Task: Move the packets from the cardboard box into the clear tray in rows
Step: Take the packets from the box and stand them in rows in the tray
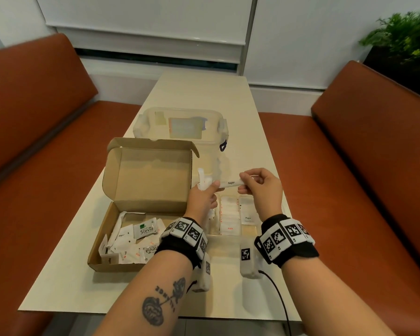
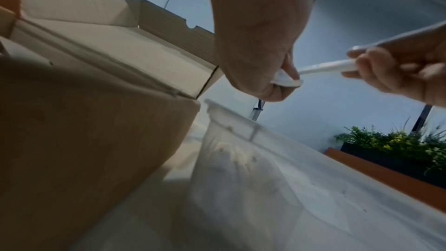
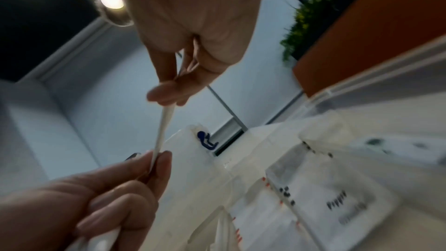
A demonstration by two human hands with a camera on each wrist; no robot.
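Observation:
A white sugar stick packet (image 1: 230, 182) is held level above the clear tray (image 1: 250, 231), each hand pinching one end. My left hand (image 1: 214, 187) pinches its left end and also grips a bunch of other white stick packets (image 1: 202, 181). My right hand (image 1: 243, 184) pinches the right end between thumb and fingers. In the right wrist view the stick (image 3: 162, 131) runs from my right hand (image 3: 166, 95) down to my left hand (image 3: 158, 156). The tray holds rows of salt packets (image 1: 229, 219) and pepper packets (image 1: 247, 209). The open cardboard box (image 1: 150, 175) at the left holds several loose packets (image 1: 131, 241).
A clear lid with clip latches (image 1: 180, 126) lies behind the tray and box. Orange bench seats (image 1: 364, 166) flank the cream table (image 1: 199, 93). A plant (image 1: 403, 37) stands at the far right. A black cable (image 1: 279, 297) runs off the table's near edge.

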